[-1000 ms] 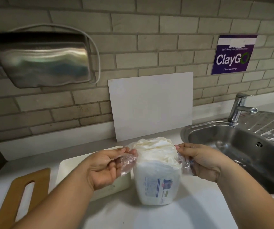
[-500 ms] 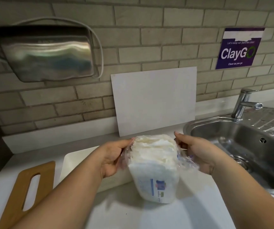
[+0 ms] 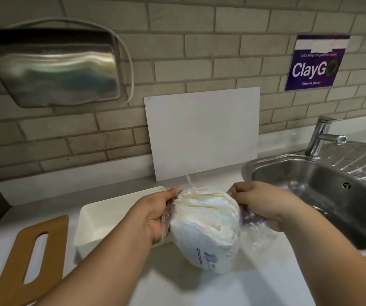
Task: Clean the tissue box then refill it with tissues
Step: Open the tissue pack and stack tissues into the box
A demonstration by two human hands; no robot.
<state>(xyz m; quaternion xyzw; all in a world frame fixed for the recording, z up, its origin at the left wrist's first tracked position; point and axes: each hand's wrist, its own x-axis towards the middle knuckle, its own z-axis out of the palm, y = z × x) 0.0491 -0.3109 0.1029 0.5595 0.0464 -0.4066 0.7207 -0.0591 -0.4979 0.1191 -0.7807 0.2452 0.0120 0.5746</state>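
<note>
- Step in hand, as I judge it: stripping the plastic wrapper (image 3: 255,236) off the tissue stack (image 3: 206,219) so the tissues can go into the box. To do it well, draw the film down both flanks evenly. Hold the stack lightly squeezed and upright so no sheets fan out or slide loose.
- The left grip (image 3: 155,215) has its fingers curled in. It pinches the clear film against the near flank of the stack, just below the stack's bare top.
- The right grip (image 3: 259,204) is likewise closed, fingers bunched on a gathered fold of film at the opposite flank. Loose crumpled plastic hangs beneath it.
- Between the two grips the stack stands on the counter (image 3: 177,286), slightly tilted. Its upper folds are bare and its lower part sits in the printed wrap.
- Just outward of the left grip lies the white tissue box (image 3: 89,246), open-topped and partly hidden behind that hand, with nothing visible inside.
- Further out on that side, a slotted wooden lid (image 3: 11,272) lies flat on the counter.
- Outward of the right grip, near but apart, is the steel sink (image 3: 310,180).
</note>
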